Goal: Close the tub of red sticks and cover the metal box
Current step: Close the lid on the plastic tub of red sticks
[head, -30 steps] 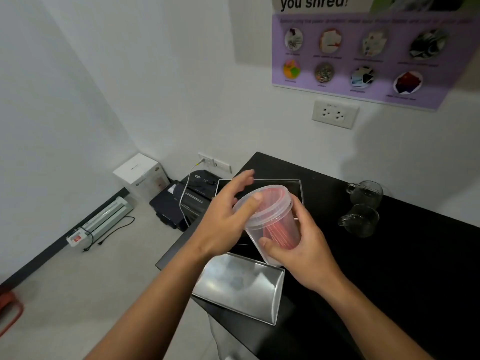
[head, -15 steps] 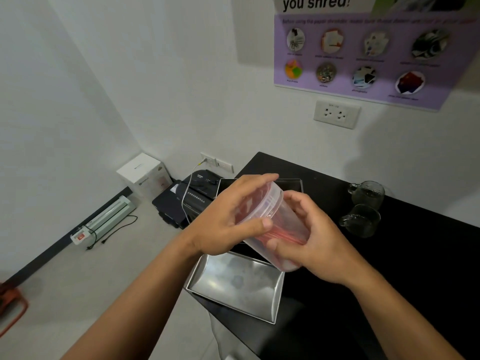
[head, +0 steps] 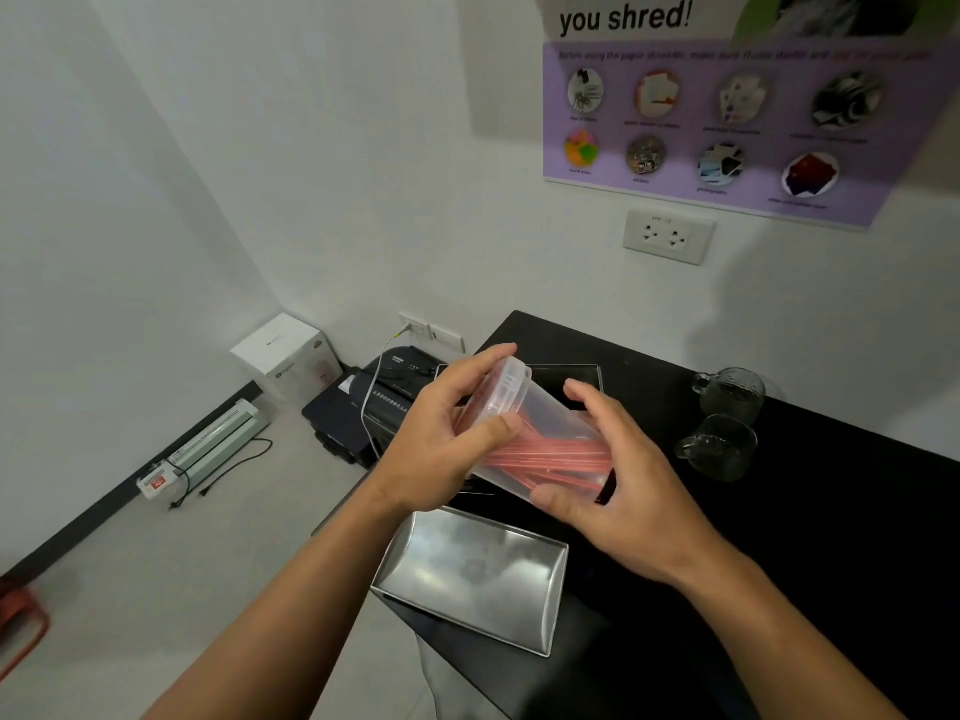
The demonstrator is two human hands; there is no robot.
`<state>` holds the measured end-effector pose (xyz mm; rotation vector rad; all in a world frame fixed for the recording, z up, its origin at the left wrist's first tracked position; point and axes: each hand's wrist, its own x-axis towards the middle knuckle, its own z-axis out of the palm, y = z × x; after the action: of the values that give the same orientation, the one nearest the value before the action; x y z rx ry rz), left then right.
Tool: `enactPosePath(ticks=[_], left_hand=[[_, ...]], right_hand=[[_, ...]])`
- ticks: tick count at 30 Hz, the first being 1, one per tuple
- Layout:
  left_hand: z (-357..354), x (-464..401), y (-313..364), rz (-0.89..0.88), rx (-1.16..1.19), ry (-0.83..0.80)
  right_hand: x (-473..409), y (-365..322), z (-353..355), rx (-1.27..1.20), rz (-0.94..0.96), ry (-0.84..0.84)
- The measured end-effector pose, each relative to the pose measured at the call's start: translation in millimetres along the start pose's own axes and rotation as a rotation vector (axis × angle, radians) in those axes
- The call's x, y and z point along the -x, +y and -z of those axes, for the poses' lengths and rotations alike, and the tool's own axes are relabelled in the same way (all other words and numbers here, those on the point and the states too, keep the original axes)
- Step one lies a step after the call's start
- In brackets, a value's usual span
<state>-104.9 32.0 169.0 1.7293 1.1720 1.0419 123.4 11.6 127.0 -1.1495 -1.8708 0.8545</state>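
Note:
A clear plastic tub with red sticks inside lies tilted on its side in the air, its lidded end pointing left. My left hand grips the lid end, thumb across the rim. My right hand cups the tub's base from below and behind, fingers spread. Under the hands, a shiny metal lid lies at the front left corner of the black table. Behind the hands, a dark open metal box is mostly hidden.
Two glass mugs stand to the right on the table. Left of the table on the floor are a black shredder, a white carton and a laminator. The wall lies close behind the table.
The tub has been tipped from upright onto its side. My left hand has closed around its lid end, and my right hand's fingers have loosened around the base.

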Motion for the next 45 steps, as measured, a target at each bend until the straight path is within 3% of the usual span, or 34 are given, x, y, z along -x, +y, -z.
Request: enactPosePath(ticks=[5, 8, 11, 18, 21, 25, 28, 31, 36, 42, 45], left_hand=[[-7, 4, 3, 0.042, 0.095, 0.012], [-15, 5, 6, 0.03, 0.088, -0.018], [-15, 7, 5, 0.025, 0.051, -0.043], [-10, 11, 4, 0.015, -0.028, -0.124], [-9, 10, 1, 0.051, -0.029, -0.064], [-13, 6, 1, 0.077, -0.032, 0.001], [-16, 4, 6, 0.076, -0.012, -0.028], [-12, 2, 10, 0.061, -0.007, -0.061], [-5, 1, 16, 0.01, -0.002, -0.084], [-10, 3, 16, -0.046, -0.015, -0.128], [-13, 6, 13, -0.061, -0.023, -0.126]], right_hand=[[11, 4, -15, 0.009, 0.087, 0.149], [11, 7, -10, -0.152, 0.031, 0.202], [10, 8, -9, -0.429, -0.074, 0.132], [7, 12, -9, -0.666, -0.243, -0.091], [6, 10, -6, -0.462, -0.214, -0.079], [3, -3, -5, 0.166, -0.092, -0.097], [2, -10, -8, 0.241, -0.022, -0.048], [1, -13, -6, 0.151, 0.004, 0.012], [-7, -14, 0, -0.152, -0.013, -0.062], [-11, -2, 10, -0.457, -0.09, -0.235], [-10, 3, 12, -0.471, -0.151, -0.328]])
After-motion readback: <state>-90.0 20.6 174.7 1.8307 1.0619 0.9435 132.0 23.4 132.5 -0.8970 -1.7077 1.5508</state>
